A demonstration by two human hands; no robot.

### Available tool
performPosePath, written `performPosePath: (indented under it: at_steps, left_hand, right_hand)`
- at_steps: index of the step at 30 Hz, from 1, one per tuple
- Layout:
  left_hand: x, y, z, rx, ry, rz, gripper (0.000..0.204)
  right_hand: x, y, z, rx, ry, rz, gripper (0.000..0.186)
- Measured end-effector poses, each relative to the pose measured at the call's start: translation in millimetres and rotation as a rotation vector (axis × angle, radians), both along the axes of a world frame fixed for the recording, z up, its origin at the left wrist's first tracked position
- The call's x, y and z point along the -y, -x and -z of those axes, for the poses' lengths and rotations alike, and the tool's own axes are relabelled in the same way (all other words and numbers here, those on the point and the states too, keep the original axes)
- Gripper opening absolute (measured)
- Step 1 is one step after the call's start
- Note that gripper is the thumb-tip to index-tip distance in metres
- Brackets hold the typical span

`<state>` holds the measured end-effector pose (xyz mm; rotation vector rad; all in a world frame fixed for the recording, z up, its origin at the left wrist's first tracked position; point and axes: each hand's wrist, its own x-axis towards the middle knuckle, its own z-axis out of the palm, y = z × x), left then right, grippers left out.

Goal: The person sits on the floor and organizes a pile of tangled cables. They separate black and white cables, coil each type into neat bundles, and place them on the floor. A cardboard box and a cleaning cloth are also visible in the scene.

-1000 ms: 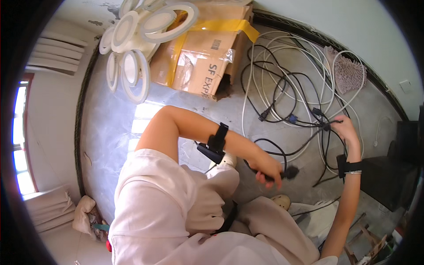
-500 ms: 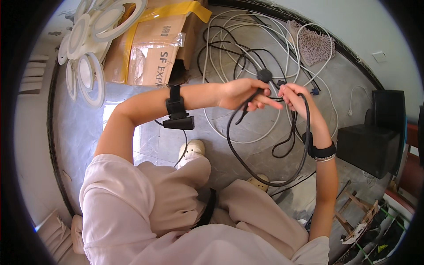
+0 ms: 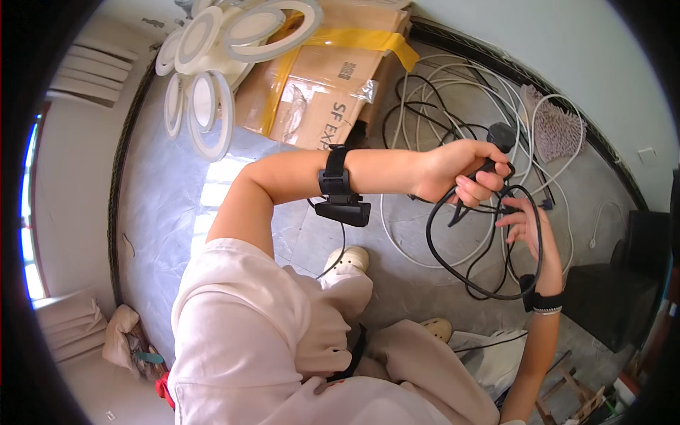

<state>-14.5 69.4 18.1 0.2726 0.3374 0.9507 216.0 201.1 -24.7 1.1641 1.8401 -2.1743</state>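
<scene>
My left hand (image 3: pixel 460 173) grips a looped black cable (image 3: pixel 447 263), with a black plug (image 3: pixel 501 137) at the top of the fist. Just below it, my right hand (image 3: pixel 523 227) has its fingers apart beside the black cables, touching them, and part of the loop crosses in front of it. Behind both hands, coiled white cables (image 3: pixel 405 249) and more black cables lie tangled on the grey floor (image 3: pixel 283 248).
A taped cardboard box (image 3: pixel 312 92) with white ring-shaped lamp parts (image 3: pixel 209 117) sits at upper left. A pinkish shaggy mat (image 3: pixel 556 127) lies by the right wall. Black boxes (image 3: pixel 602 304) stand at right, near a wooden frame (image 3: pixel 563 397). My shoe (image 3: pixel 343 258) is below.
Over the last second my left hand has risen with the cable. In the last half second my right hand has dropped slightly and spread its fingers; the loop has become smaller in view.
</scene>
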Motion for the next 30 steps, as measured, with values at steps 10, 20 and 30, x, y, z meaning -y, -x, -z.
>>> performPosePath:
  at_steps: [10,20,30]
  left_hand:
    - [19,-31,14,-0.017,0.0,0.323,0.02]
    - [23,-58,6,-0.974,-1.026,0.436,0.024]
    - [11,-32,8,-1.952,-1.976,-0.647,0.011]
  right_hand:
    - [-10,9,-16,-0.057,0.085,0.378,0.04]
    - [35,28,-49,-0.234,-0.073,-0.264,0.028]
    - [34,16,-54,-0.241,-0.265,-0.139,0.029]
